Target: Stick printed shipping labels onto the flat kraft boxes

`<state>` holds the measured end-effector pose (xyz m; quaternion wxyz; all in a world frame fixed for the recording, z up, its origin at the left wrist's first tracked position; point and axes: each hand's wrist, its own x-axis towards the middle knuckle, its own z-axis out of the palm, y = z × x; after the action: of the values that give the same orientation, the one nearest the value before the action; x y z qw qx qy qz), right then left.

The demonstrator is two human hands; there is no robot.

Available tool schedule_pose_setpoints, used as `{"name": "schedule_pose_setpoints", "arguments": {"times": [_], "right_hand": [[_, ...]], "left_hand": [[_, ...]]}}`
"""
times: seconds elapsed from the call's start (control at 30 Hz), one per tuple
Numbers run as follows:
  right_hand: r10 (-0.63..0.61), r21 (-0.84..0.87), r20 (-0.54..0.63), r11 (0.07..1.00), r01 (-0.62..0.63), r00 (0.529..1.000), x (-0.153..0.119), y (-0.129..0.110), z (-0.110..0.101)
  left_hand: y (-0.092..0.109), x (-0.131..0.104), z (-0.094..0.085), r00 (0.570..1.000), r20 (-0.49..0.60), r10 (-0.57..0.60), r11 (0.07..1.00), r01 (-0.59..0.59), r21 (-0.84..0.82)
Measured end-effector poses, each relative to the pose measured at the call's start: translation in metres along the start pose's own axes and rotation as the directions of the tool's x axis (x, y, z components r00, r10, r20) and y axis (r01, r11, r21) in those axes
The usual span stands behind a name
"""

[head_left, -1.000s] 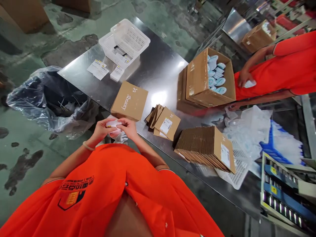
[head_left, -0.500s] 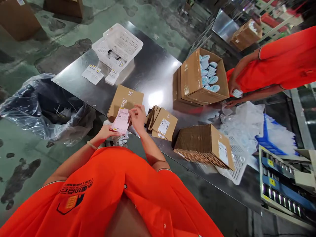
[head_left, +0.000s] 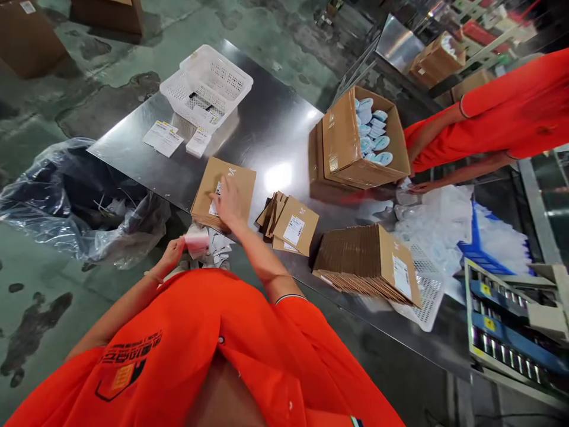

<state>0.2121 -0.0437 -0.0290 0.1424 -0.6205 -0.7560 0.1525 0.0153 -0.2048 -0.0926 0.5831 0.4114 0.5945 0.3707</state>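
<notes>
My left hand (head_left: 172, 255) is closed on the edge of a pink label sheet (head_left: 195, 239), smeared by motion, just off the table's near edge. On the top of a stack of flat cardboard pieces (head_left: 242, 178) lies my right hand (head_left: 229, 201), fingers stretched out. Under and beside those fingers shows a white label (head_left: 214, 206), partly covered. To the right, several labelled cardboard pieces (head_left: 306, 219) rest in a loose fanned pile. Below my left hand's sheet, crumpled white paper scraps (head_left: 219, 248) hang near the table edge.
White plastic baskets (head_left: 242, 89) and printed label sheets (head_left: 168, 142) sit on the metal table (head_left: 275, 112). A cardboard box (head_left: 342, 142) holds round-ended packets. Right of me stand a long cardboard row (head_left: 351, 255) and a co-worker's arm (head_left: 484, 163). A plastic-lined bin (head_left: 89, 207) is at left.
My left hand has drawn the pink sheet down and left, away from the stack. My right hand has left the sheet and moved left onto the cardboard, where a white label now shows.
</notes>
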Motion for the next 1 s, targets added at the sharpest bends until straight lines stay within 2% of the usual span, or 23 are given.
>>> {"name": "schedule_pose_setpoints", "arguments": {"times": [0.07,0.1,0.13,0.2,0.27,0.3,0.37,0.43,0.53,0.6,0.67,0.7,0.73,0.77,0.8,0.83,0.87,0.9,0.93,0.97,1.0], "right_hand": [[-0.076,-0.017,0.126,0.997,0.079,0.989,-0.002,-0.008,0.003],[-0.06,-0.03,0.15,0.997,0.065,0.987,0.0,-0.007,0.002],[-0.007,-0.049,0.144,0.999,0.014,0.99,0.002,-0.003,0.0],[0.176,-0.077,0.069,0.982,-0.171,0.982,0.008,0.011,-0.007],[0.366,-0.042,0.003,0.93,-0.366,0.931,0.009,0.029,-0.015],[0.435,0.002,0.006,0.901,-0.435,0.901,0.007,0.037,-0.019],[0.517,0.097,0.055,0.849,-0.52,0.854,-0.001,0.054,-0.025],[0.563,0.16,0.052,0.81,-0.564,0.825,-0.016,0.077,-0.035],[0.662,0.184,-0.098,0.746,-0.64,0.743,-0.051,0.131,-0.064],[0.733,0.182,-0.165,0.68,-0.71,0.66,-0.081,0.173,-0.09],[0.802,0.137,-0.163,0.595,-0.792,0.574,-0.108,0.205,-0.112],[0.824,0.094,-0.177,0.559,-0.824,0.539,-0.117,0.213,-0.119],[0.822,0.051,-0.202,0.551,-0.833,0.532,-0.124,0.213,-0.121],[0.791,0.024,-0.224,0.589,-0.808,0.57,-0.127,0.206,-0.118],[0.721,0.026,-0.214,0.679,-0.734,0.659,-0.128,0.191,-0.11],[0.603,0.071,-0.15,0.797,-0.6,0.784,-0.128,0.17,-0.097],[0.428,0.17,-0.049,0.894,-0.415,0.902,-0.127,0.146,-0.08],[0.202,0.327,0.099,0.918,-0.224,0.974,-0.127,0.119,-0.061],[-0.021,0.486,0.246,0.868,-0.104,0.969,-0.127,0.093,-0.041],[-0.167,0.601,0.335,0.796,-0.074,0.927,-0.128,0.07,-0.022],[-0.244,0.672,0.394,0.735,-0.096,0.886,-0.129,0.05,-0.005]], "left_hand": [[0.018,0.006,0.0,0.991,-0.063,0.117,0.992,-0.113,0.055],[0.029,0.013,0.002,0.981,-0.099,0.164,0.983,-0.154,0.104],[0.041,0.02,0.005,0.971,-0.134,0.2,0.971,-0.178,0.159],[0.061,0.037,0.011,0.958,-0.194,0.21,0.951,-0.155,0.268],[0.074,0.051,0.017,0.961,-0.208,0.184,0.927,-0.099,0.362],[0.077,0.055,0.02,0.965,-0.193,0.176,0.916,-0.089,0.392],[0.078,0.058,0.028,0.975,-0.122,0.188,0.909,-0.125,0.398],[0.074,0.055,0.036,0.974,-0.017,0.225,0.923,-0.207,0.325],[0.064,0.043,0.04,0.96,0.066,0.272,0.944,-0.279,0.175],[0.058,0.033,0.036,0.968,0.064,0.244,0.962,-0.25,0.108],[0.054,0.022,0.032,0.981,0.073,0.182,0.982,-0.185,0.043],[0.054,0.016,0.031,0.986,0.081,0.148,0.989,-0.149,0.004],[0.054,0.01,0.031,0.989,0.087,0.12,0.992,-0.117,-0.039],[0.054,0.005,0.032,0.991,0.092,0.1,0.992,-0.092,-0.082],[0.056,0.0,0.035,0.992,0.091,0.086,0.989,-0.074,-0.126],[0.058,-0.003,0.037,0.993,0.083,0.078,0.982,-0.063,-0.176],[0.061,-0.005,0.04,0.995,0.069,0.076,0.971,-0.058,-0.233],[0.063,-0.005,0.041,0.996,0.047,0.077,0.954,-0.06,-0.295],[0.065,-0.003,0.041,0.997,0.013,0.073,0.93,-0.064,-0.361],[0.067,0.0,0.04,0.998,-0.034,0.057,0.903,-0.066,-0.425],[0.068,0.004,0.037,0.995,-0.094,0.021,0.873,-0.064,-0.484]]}}
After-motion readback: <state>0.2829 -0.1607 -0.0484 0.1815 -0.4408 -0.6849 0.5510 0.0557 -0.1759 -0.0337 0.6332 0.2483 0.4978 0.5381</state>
